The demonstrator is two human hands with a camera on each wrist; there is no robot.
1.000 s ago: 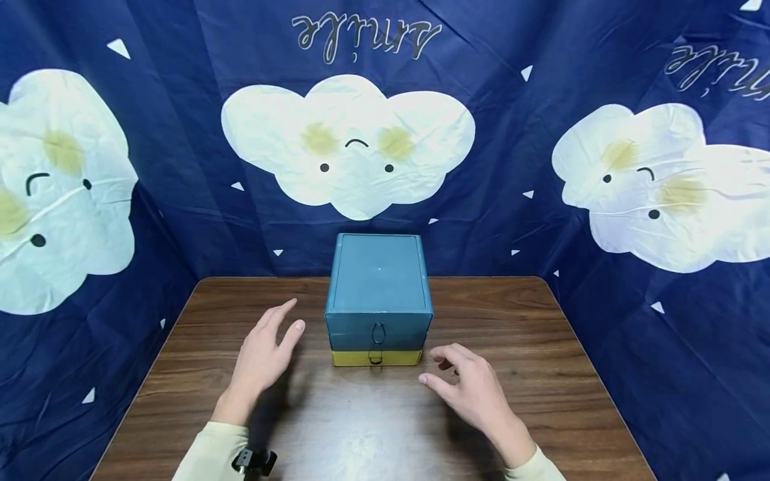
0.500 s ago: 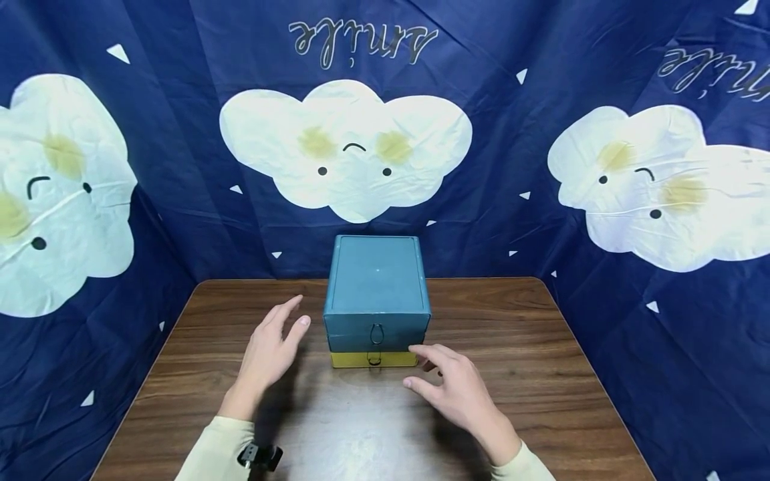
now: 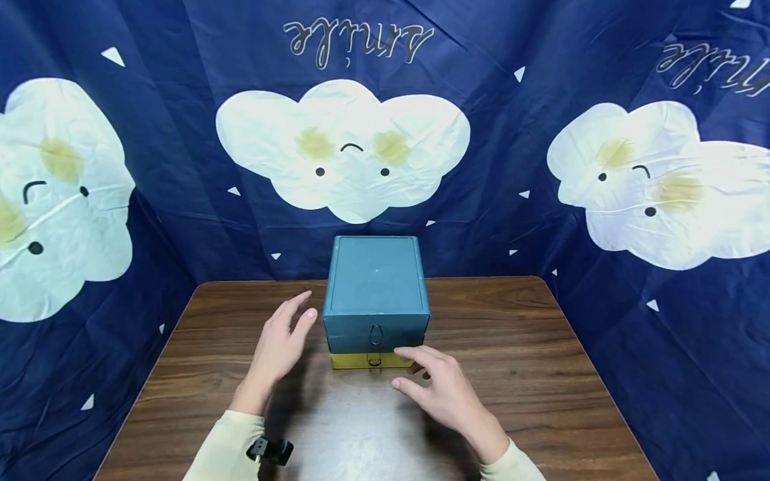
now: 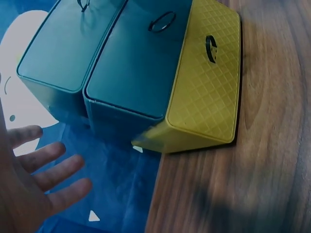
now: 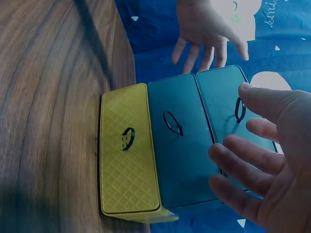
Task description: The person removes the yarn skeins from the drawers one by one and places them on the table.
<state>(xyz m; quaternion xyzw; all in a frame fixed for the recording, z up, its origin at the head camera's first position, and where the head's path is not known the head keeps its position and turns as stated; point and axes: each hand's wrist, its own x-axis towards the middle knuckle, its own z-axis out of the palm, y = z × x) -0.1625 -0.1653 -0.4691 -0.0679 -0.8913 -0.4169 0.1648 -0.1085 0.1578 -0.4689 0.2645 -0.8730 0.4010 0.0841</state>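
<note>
Drawer stack: two teal drawer boxes (image 3: 375, 277) sit on a yellow quilted drawer box (image 4: 201, 92), central at the table's far side; we see black ring pulls (image 4: 210, 49) on the fronts.
Table edges: the wooden table (image 3: 493, 334) ends near the back of the stack; we have wood stretching left, right and frontward.
Left hand: our left hand (image 3: 279, 347) is released, fingers extended, just beside the stack's left side.
Right hand: our right hand (image 3: 442, 387) is released too, fingers loosely bent, before the right front corner, hiding part of the yellow front from the head view.
Curtain walls: navy fabric (image 3: 499, 133) with white clouds (image 3: 343, 147) bounds us behind and on both sides.
Left cuff: a black device (image 3: 271, 449) sits there.
</note>
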